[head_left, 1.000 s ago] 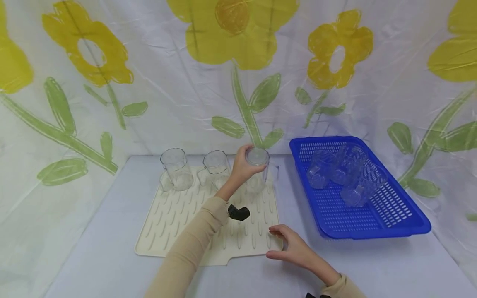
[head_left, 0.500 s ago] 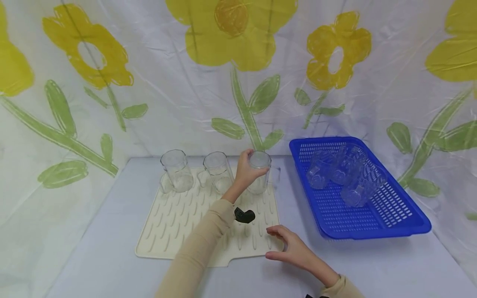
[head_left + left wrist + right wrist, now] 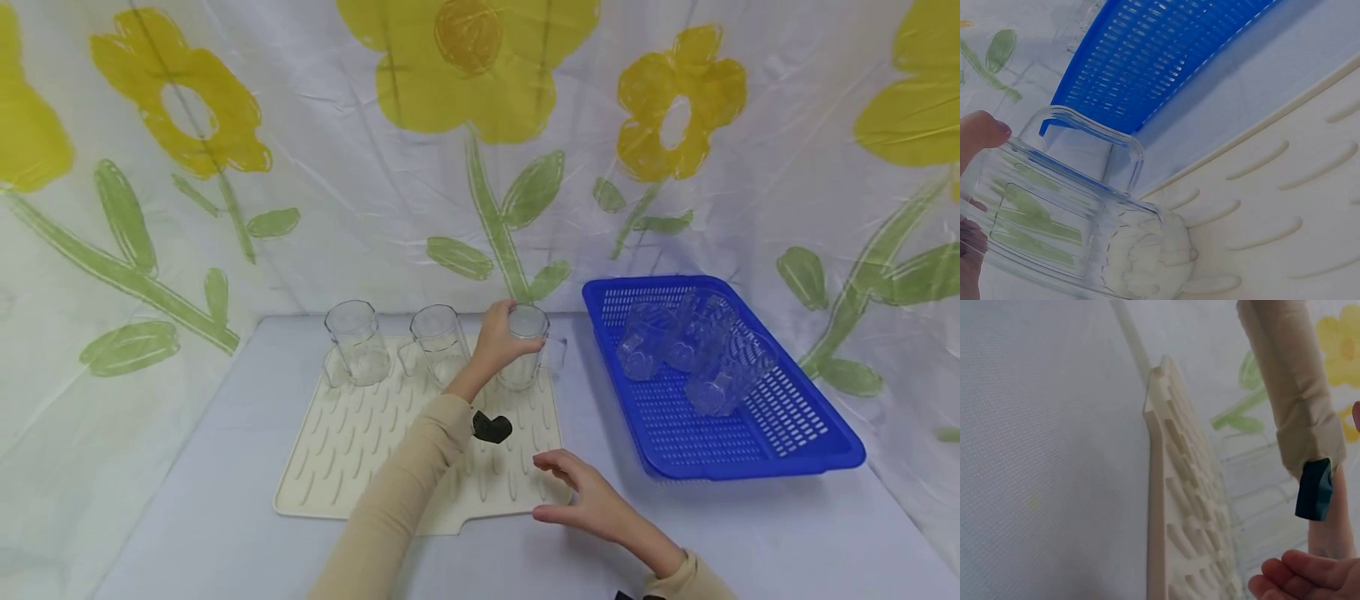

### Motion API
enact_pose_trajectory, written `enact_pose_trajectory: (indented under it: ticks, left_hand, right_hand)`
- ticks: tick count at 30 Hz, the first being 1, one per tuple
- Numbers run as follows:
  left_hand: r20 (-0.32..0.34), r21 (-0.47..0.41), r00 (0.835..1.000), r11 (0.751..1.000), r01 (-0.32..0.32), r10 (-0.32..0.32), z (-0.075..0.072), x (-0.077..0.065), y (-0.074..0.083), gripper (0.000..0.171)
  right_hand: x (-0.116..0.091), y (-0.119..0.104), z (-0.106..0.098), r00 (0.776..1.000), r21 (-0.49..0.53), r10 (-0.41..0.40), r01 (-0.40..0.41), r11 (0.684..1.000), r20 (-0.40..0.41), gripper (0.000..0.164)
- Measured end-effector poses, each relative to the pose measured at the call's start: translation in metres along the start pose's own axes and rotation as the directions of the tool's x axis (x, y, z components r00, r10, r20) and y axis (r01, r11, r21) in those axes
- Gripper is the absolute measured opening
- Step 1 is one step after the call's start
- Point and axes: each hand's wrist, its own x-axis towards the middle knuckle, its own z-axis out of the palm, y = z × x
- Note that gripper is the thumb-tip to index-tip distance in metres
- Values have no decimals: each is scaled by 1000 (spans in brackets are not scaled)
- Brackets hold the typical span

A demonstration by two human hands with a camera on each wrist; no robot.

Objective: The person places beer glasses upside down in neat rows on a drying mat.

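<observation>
Apparently midway, with two mugs [image 3: 358, 342] on mat [image 3: 330, 454], third mug [image 3: 517, 372] gripped by left hand [image 3: 499, 340], three others [image 3: 638, 340] in basket [image 3: 750, 472], right hand [image 3: 583, 497] half-spread, empty.

No text, label, brand, number or sign can be read; none on the mugs [image 3: 356, 343]; none on the basket [image 3: 757, 472], mat [image 3: 318, 479] or curtain [image 3: 352, 192].

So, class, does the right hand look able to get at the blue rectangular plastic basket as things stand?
Probably yes: the right hand holds nothing, and only white tabletop shows between it and the basket; the left hand, gripping a clear glass mug, is farther back.
</observation>
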Motion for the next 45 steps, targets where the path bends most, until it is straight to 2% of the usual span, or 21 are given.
enact_pose_trajectory:
  ticks: [7,14,19,25,29,37,41,45]
  left_hand:
    - [25,80,999,996,44,-46,-7,1,5,75]
    - [58,58,994,994,91,-94,-9,1,12,77]
    - [52,85,994,992,94,-99,-8,2,13,77]
    - [48,79,993,992,101,-105,-5,2,12,76]
    - [47,52,993,993,108,-110,-5,0,14,75]
    - [49,68,993,992,107,-111,-7,-3,14,76]
    - [48,67,993,992,103,-106,-8,-3,14,76]
    - [51,66,993,992,106,-109,-7,-2,12,76]
  right_hand:
    - [3,-14,-8,1000,55,-21,21,998,1,52]
    - [4,-26,-27,998,70,61,-61,996,4,55]
    - [6,-32,-47,1000,111,19,-18,994,-11,49]
    - [3,-43,-74,994,142,-20,35,989,-103,45]
    - [-3,-48,-93,986,120,-39,59,991,-164,45]
    - [-10,-57,-127,971,178,-38,81,981,-234,39]
    - [-10,-62,-142,954,168,-51,104,980,-296,37]
    - [-10,-62,-155,918,193,-38,123,973,-394,36]
